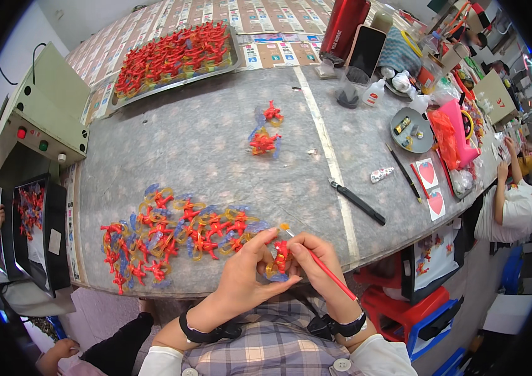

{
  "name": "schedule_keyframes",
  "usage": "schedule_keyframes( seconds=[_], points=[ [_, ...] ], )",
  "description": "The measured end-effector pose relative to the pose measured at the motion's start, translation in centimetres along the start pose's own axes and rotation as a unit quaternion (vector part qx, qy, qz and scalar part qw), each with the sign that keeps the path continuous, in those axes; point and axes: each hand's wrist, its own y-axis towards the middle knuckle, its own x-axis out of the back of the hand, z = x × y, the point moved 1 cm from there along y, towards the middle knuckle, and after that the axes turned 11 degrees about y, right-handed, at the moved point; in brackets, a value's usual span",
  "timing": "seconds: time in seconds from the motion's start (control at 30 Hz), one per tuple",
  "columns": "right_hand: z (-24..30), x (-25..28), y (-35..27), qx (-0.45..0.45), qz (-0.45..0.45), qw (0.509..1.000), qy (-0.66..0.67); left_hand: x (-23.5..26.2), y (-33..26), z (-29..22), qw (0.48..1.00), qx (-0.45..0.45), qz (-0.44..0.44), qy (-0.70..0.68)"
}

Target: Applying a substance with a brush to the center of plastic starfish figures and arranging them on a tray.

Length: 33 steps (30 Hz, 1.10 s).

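Note:
At the table's near edge, my left hand (239,282) pinches a small red plastic figure (281,254) with translucent yellow and blue parts. My right hand (317,254) grips a thin red-handled paintbrush (333,277), its tip close to the upper part of the figure. Whether the tip touches is too small to tell. A loose pile of similar figures (167,233) lies left of my hands. Farther back, a red figure (263,143) and a smaller one (272,111) lie apart from the pile.
A metal tray (238,61) packed with figures stands at the back left, beside a green-grey control box (43,109). To the right lie a black utility knife (359,202), a grey dish (411,143), a white bottle (374,93) and a phone (366,50). Co-workers sit on both sides.

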Motion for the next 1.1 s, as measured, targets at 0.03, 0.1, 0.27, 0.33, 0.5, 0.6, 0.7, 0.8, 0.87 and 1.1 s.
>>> schedule_keyframes(
  seconds=[0.03,0.1,0.27,0.33,0.5,0.6,0.7,0.8,0.87,1.1],
  points=[
    [0.0,0.0,0.0,-0.001,0.002,1.000,0.004,0.0,0.0,0.1,1.000,-0.012,-0.006,0.007],
    [-0.1,-0.1,0.0,-0.004,0.002,1.000,0.010,-0.1,0.0,0.3,0.999,-0.038,-0.017,0.021],
    [0.3,-0.2,-0.1,-0.004,-0.004,1.000,0.013,0.2,0.0,0.2,0.999,-0.035,-0.011,0.013],
    [0.8,-0.3,-0.4,0.011,-0.004,0.999,0.033,0.3,-0.1,0.7,0.998,-0.005,0.020,-0.053],
    [2.0,-1.2,-1.1,0.071,-0.016,0.997,0.012,1.5,0.3,-0.1,0.880,0.208,0.181,-0.387],
    [2.0,-1.3,-1.2,0.100,-0.008,0.995,-0.010,1.2,0.0,0.9,0.833,0.205,0.209,-0.470],
    [2.1,-1.4,-1.2,0.096,-0.017,0.995,-0.016,1.4,0.2,0.8,0.818,0.191,0.232,-0.491],
    [2.0,-1.4,-1.1,0.097,-0.023,0.994,-0.035,1.3,0.4,0.7,0.811,0.234,0.222,-0.488],
    [1.9,-1.4,-1.1,0.097,-0.031,0.994,-0.051,1.2,0.5,0.6,0.802,0.238,0.223,-0.500],
    [1.8,-1.4,-1.1,0.100,-0.042,0.990,-0.088,1.1,0.4,0.9,0.785,0.251,0.238,-0.514]
  ],
)
